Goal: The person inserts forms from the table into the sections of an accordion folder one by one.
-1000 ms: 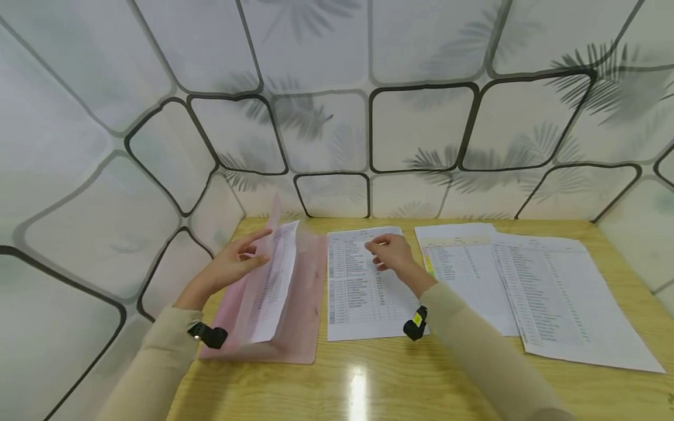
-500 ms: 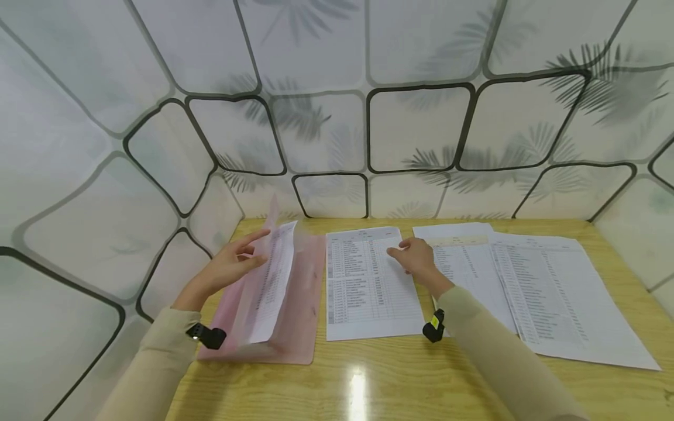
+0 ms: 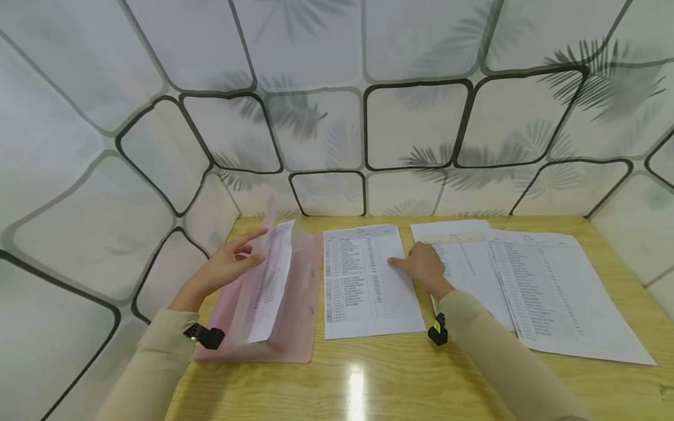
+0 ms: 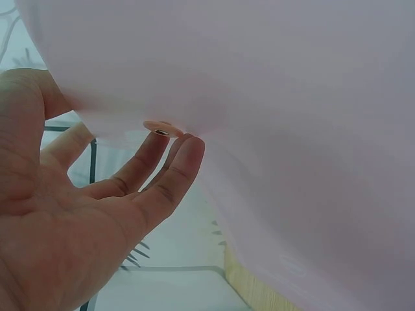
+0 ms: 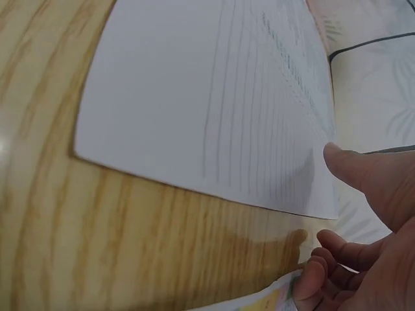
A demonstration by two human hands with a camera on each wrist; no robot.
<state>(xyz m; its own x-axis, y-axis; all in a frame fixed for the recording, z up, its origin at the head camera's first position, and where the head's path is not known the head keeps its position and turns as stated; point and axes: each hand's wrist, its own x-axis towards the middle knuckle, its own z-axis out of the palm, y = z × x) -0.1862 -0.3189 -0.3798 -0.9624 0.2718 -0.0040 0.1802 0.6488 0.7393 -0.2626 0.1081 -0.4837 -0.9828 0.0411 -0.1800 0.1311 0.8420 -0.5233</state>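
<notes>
At the left of the table, my left hand (image 3: 223, 269) holds up the translucent pink cover of a folder (image 3: 302, 327). In the left wrist view, the thumb passes behind the cover's edge while fingertips touch its near side by a snap button (image 4: 162, 129). A printed sheet (image 3: 279, 280) stands tilted in the folder. My right hand (image 3: 423, 269) is at the right edge of a printed table sheet (image 3: 368, 280) lying flat. Its thumb extends over that sheet's edge and the other fingers curl loosely, with nothing between them; contact cannot be told.
Two overlapping printed sheets lie to the right: one with a yellow strip (image 3: 468, 275), partly behind my right hand, and a larger one (image 3: 568, 298). A patterned wall (image 3: 326, 128) encloses the wooden table (image 3: 295, 392) at the back and sides.
My right hand has moved right, from over the middle sheet to its right edge. The left hand and the raised folder cover stay nearly still.
</notes>
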